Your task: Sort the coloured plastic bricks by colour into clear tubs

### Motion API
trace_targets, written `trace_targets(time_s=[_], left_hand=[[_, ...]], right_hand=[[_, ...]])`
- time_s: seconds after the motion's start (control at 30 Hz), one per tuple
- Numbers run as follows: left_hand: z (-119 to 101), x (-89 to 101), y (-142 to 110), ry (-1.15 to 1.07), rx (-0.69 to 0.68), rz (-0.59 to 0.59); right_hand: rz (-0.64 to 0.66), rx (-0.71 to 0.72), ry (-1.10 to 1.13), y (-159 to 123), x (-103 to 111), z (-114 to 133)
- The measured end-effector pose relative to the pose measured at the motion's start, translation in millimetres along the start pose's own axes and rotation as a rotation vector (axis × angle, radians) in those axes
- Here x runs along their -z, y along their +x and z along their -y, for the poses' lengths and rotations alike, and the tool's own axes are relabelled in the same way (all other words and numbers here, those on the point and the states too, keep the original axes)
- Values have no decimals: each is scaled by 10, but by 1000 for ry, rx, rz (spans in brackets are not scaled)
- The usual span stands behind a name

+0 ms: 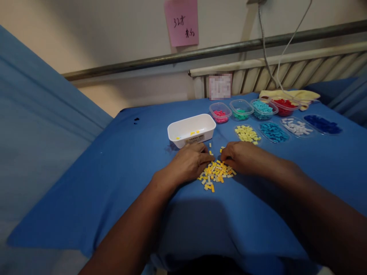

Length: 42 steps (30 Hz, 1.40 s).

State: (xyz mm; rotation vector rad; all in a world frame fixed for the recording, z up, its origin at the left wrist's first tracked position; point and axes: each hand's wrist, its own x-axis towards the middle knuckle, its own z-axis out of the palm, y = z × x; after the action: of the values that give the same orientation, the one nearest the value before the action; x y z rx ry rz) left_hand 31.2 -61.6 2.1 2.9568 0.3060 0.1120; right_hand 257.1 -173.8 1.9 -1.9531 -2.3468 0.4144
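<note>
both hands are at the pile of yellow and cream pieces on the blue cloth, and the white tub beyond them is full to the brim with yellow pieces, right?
Not quite: the white tub isn't full; the head view shows only a few yellow pieces in it. The left hand and right hand are indeed at the pile on the blue cloth.

Indoor workspace of uncertain kind: cloth-covered table [114, 172], plastic tubs [241, 101], wall radiator [315, 63], pink note [182, 34].
</note>
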Motion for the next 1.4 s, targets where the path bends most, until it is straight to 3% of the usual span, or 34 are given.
trace_targets(time_s=[0.2, 0.33, 0.5, 0.97, 1.1, 1.27, 1.33, 1.4], left_hand=[[19, 74, -114, -79, 100, -54], [-21, 19, -43, -137, 78, -63], [-40, -50, 60, -157, 63, -49], [-45, -13, 32, -43, 173, 1], [-41, -1, 34, -61, 174, 5], [-49, -48, 38, -48, 122, -23], [-68, -28, 27, -43, 103, -74], [-73, 31, 8, -30, 81, -200]], right_hand=[[-8, -13, 61, -7, 16, -28], [-39, -92, 97, -4, -5, -78], [-19, -59, 43, -3, -9, -69], [-31, -43, 72, -33, 14, -6], [-73, -90, 292, -47, -2, -137], [-22, -160, 879, -32, -41, -349], [-25, -199, 1042, -15, -49, -389], [-64, -237, 1144, 1, -51, -401]])
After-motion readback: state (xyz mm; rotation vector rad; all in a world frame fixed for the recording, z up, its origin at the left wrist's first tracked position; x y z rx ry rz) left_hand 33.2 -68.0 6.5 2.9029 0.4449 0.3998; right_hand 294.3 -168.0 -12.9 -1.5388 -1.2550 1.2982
